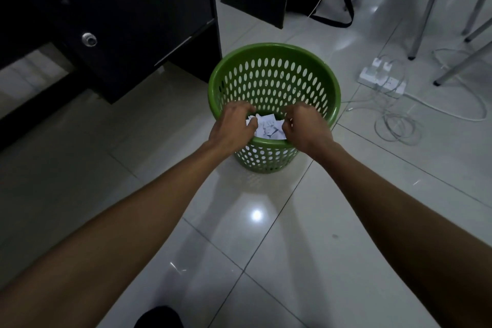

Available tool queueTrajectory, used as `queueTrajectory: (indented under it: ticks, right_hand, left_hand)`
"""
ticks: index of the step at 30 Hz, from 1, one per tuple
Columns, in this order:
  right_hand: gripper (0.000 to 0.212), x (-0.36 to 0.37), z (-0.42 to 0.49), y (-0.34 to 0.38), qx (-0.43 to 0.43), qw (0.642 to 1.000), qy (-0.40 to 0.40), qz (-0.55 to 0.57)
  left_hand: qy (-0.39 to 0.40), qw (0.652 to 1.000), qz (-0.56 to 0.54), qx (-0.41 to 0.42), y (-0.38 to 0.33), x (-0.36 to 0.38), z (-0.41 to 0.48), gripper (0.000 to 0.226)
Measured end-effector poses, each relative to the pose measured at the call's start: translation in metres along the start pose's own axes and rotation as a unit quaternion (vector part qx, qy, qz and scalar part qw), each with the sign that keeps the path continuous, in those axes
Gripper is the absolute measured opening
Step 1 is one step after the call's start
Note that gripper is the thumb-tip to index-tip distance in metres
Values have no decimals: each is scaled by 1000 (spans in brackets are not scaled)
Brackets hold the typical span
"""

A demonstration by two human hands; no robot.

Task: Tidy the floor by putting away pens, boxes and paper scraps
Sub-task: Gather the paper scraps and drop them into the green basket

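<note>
Paper scraps [269, 128] pinched by left hand [233, 125] and right hand [306, 126] over green basket [274, 48]

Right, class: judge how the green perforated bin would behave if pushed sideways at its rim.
The green bin is probably light: its plastic walls are full of holes. It narrows toward the base, so a rim push may tip it. On the glossy floor tiles it would likely slide.

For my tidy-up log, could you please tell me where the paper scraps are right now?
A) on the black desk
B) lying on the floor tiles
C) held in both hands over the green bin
C: the left hand and right hand hold the paper scraps over the open green bin.
</note>
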State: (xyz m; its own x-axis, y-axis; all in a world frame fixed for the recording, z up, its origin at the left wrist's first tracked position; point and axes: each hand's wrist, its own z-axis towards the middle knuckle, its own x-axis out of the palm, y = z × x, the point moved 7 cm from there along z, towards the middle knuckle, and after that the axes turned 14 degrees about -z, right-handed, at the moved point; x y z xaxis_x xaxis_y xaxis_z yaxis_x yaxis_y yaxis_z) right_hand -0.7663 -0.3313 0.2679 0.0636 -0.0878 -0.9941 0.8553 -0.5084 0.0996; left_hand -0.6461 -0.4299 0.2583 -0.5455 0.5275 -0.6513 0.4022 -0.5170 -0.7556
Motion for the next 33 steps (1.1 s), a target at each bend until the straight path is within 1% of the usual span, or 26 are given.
queueTrajectory:
  ticks: [2, 5, 8, 11, 14, 19, 22, 27, 30, 33]
  right_hand:
    - [28, 8, 2, -2, 1, 1000, 14, 14]
    - [29, 15, 3, -8, 17, 999, 19, 41]
    - [29, 18, 2, -9, 27, 999, 20, 39]
    - [30, 20, 1, -5, -1, 1000, 20, 21]
    - [32, 23, 4, -4, -25, 999, 29, 10]
    - [34, 25, 6, -3, -53, 998, 41, 1]
    - [34, 28, 9, -6, -67, 996, 54, -11]
    - [39, 37, 13, -11, -40, 993, 114, 16]
    - [46, 36, 16, -12, -7, 991, 126, 54]
    - [53, 39, 17, -11, 27, 993, 110, 40]
  left_hand:
    - [-5, 1000, 0, 2, 4, 4, 3, 28]
    - [-12, 1000, 25, -1, 9, 12, 6, 29]
    - [-25, 998, 55, -4, 13, 14, 7, 30]
    - [-31, 997, 66, -9, 13, 14, 7, 28]
    - [-39, 996, 71, -32, 12, 11, 9, 28]
    - [-63, 993, 69, -67, 5, 9, 7, 35]
    - [-69, 994, 60, -66, -1, 11, 7, 37]
    - [-73, 992, 61, -83, 2, 11, 5, 27]
    - [-75, 992, 58, -81, 7, 12, 5, 27]
    - [-78, 993, 53, -67, 11, 14, 4, 28]
